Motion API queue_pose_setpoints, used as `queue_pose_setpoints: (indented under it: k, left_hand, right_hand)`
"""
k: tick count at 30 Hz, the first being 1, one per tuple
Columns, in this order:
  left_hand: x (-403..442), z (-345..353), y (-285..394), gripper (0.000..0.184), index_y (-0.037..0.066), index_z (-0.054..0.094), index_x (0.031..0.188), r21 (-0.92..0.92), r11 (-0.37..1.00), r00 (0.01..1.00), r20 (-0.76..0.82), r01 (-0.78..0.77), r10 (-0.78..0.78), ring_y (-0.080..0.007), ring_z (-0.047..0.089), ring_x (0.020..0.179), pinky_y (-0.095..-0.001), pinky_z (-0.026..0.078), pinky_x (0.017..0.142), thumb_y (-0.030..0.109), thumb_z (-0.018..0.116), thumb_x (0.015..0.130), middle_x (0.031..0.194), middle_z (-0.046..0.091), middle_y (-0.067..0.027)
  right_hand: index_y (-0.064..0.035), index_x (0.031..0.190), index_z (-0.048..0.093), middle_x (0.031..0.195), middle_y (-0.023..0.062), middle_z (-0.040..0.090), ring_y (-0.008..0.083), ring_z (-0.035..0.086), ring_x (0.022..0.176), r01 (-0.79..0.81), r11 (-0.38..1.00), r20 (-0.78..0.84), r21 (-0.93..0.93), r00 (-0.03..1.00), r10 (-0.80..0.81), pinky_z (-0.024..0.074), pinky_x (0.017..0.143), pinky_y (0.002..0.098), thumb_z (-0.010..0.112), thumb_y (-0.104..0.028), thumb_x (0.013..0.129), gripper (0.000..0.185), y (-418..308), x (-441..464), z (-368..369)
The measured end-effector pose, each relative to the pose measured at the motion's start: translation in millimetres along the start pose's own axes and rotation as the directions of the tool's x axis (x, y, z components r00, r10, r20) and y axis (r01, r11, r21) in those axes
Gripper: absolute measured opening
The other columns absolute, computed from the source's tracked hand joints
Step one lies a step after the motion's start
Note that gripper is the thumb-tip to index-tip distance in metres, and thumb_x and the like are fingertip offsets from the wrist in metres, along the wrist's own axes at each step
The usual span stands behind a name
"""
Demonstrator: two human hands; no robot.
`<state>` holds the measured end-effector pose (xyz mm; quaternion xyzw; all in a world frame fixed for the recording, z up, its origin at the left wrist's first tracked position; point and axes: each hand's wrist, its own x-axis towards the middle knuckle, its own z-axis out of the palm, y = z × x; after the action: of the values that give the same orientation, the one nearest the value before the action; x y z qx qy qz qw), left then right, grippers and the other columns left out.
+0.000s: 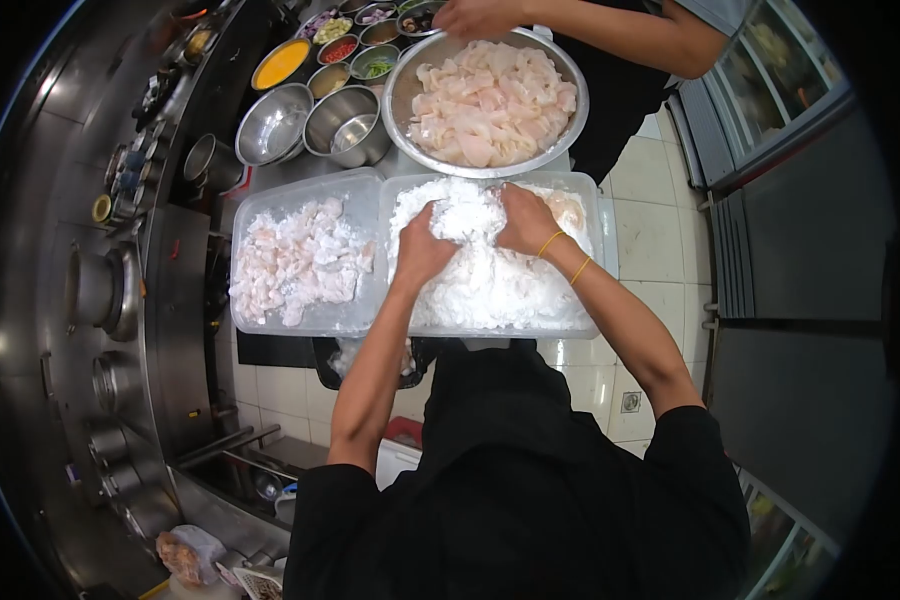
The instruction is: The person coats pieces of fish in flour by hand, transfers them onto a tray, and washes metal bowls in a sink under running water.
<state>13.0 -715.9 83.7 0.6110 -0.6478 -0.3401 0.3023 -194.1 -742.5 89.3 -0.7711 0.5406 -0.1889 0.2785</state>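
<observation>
Both hands are in a clear plastic tub [597,250] full of white flour-like powder [500,290]. My left hand [425,245] presses into the near left side of a lumpy, powder-covered clump [467,207]. On the clump's right side is my right hand [527,220], fingers curled inward and a yellow band around the wrist. The fingertips of both hands are buried in white, so whether meat lies inside the clump is hidden. Pale uncoated meat slices [568,207] show at the tub's right corner. To the left, another clear tub [360,318] holds powder-dusted meat pieces [305,260].
A wide steel bowl [395,110] of raw pale meat slices [495,100] stands behind the tubs. Another person's hand [480,15] reaches over its rim. Steel bowls [275,125], an orange-yellow liquid [281,64] and several small ingredient bowls sit back left. A refrigerator [800,230] stands right.
</observation>
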Motion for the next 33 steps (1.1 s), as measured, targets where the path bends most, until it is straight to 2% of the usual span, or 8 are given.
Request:
queue_pose_setpoints:
  k: [3, 4, 7, 10, 18, 26, 29, 33]
  left_hand:
    - [-13.5, -23.3, 17.3, 0.062, -0.006, 0.053, 0.128, -0.238, 0.969, 0.997, 0.049, 0.067, -0.057, -0.0259, 0.063, 0.107, -0.0323, 0.047, 0.093, 0.001, 0.071, 0.069, 0.114, 0.067, -0.0153]
    - [-17.7, -27.3, 10.9, 0.064, -0.004, 0.052, 0.130, -0.169, 0.983, 0.997, 0.050, 0.071, -0.064, -0.0274, 0.063, 0.109, -0.0331, 0.047, 0.094, 0.004, 0.071, 0.069, 0.115, 0.066, -0.0184]
    - [-27.6, -24.2, -10.1, 0.072, 0.001, 0.048, 0.135, 0.064, 0.997, 0.998, 0.049, 0.045, -0.048, -0.0333, 0.056, 0.121, -0.0369, 0.044, 0.100, 0.010, 0.070, 0.067, 0.125, 0.058, -0.0268]
    - [-29.6, -1.7, 10.7, 0.075, -0.003, 0.045, 0.136, 0.584, 0.810, 0.992, 0.063, 0.051, -0.108, -0.0379, 0.050, 0.125, -0.0385, 0.041, 0.104, 0.011, 0.070, 0.067, 0.128, 0.054, -0.0285]
    - [-6.7, -3.2, 5.8, 0.061, -0.006, 0.058, 0.122, -0.178, 0.978, 0.992, -0.047, 0.111, -0.121, -0.0276, 0.065, 0.104, -0.0333, 0.049, 0.091, 0.013, 0.077, 0.067, 0.111, 0.067, -0.0227]
    - [-18.8, -23.8, -21.2, 0.061, -0.009, 0.055, 0.124, -0.072, 0.991, 0.992, -0.049, 0.117, -0.120, -0.0315, 0.064, 0.106, -0.0344, 0.049, 0.091, 0.009, 0.070, 0.067, 0.112, 0.066, -0.0242]
    - [-31.5, -20.8, -4.2, 0.075, -0.005, 0.046, 0.135, 0.193, 0.981, 1.000, -0.012, 0.029, -0.028, -0.0368, 0.059, 0.114, -0.0386, 0.048, 0.094, 0.012, 0.069, 0.065, 0.119, 0.061, -0.0284]
    - [-30.9, -1.7, 33.6, 0.088, 0.005, 0.036, 0.145, 0.612, 0.776, 0.964, 0.081, 0.153, -0.254, -0.0424, 0.054, 0.118, -0.0409, 0.047, 0.097, 0.016, 0.070, 0.064, 0.124, 0.054, -0.0344]
  right_hand:
    - [0.0008, 0.100, 0.064, 0.098, 0.0287, 0.064, 0.0424, 0.061, 0.100, -0.059, 0.996, -0.009, 0.060, 0.998, 0.060, 0.0497, 0.089, 0.0467, 0.071, -0.014, 0.059, 0.044, 6.7, -3.9, -11.8]
    - [0.0016, 0.096, 0.065, 0.094, 0.0295, 0.065, 0.0426, 0.062, 0.098, -0.086, 0.995, -0.015, 0.044, 0.996, 0.087, 0.0494, 0.089, 0.0470, 0.070, -0.014, 0.059, 0.040, 9.5, -5.3, -18.5]
    - [-0.0060, 0.126, 0.054, 0.131, 0.0307, 0.047, 0.0460, 0.052, 0.115, -0.105, 0.967, 0.103, -0.234, 0.986, 0.132, 0.0483, 0.093, 0.0479, 0.076, -0.019, 0.059, 0.072, 16.1, -21.4, -23.2]
    - [-0.0152, 0.142, 0.040, 0.148, 0.0263, 0.027, 0.0487, 0.043, 0.124, -0.113, 0.939, 0.197, -0.326, 0.963, 0.185, 0.0477, 0.096, 0.0483, 0.080, -0.022, 0.058, 0.093, 17.5, -20.6, -3.8]
    - [-0.0005, 0.116, 0.060, 0.103, 0.0241, 0.065, 0.0401, 0.058, 0.108, -0.027, 0.968, 0.036, 0.251, 0.999, 0.019, 0.0482, 0.094, 0.0427, 0.080, -0.022, 0.059, 0.065, -0.9, -9.3, -9.3]
    - [0.0066, 0.099, 0.062, 0.105, 0.0268, 0.064, 0.0399, 0.058, 0.109, -0.119, 0.991, 0.132, 0.058, 0.985, 0.111, 0.0472, 0.094, 0.0425, 0.064, -0.012, 0.063, 0.040, 31.9, -12.2, -37.9]
    - [0.0025, 0.110, 0.061, 0.121, 0.0261, 0.058, 0.0397, 0.055, 0.116, -0.149, 0.989, 0.269, -0.006, 0.952, 0.145, 0.0478, 0.094, 0.0406, 0.068, -0.012, 0.064, 0.049, 32.5, -15.6, -40.2]
    - [-0.0113, 0.125, 0.056, 0.131, 0.0214, 0.048, 0.0398, 0.053, 0.115, 0.190, 0.963, 0.025, -0.192, 0.982, -0.189, 0.0505, 0.088, 0.0424, 0.073, -0.011, 0.064, 0.063, -1.0, -29.4, 1.8]
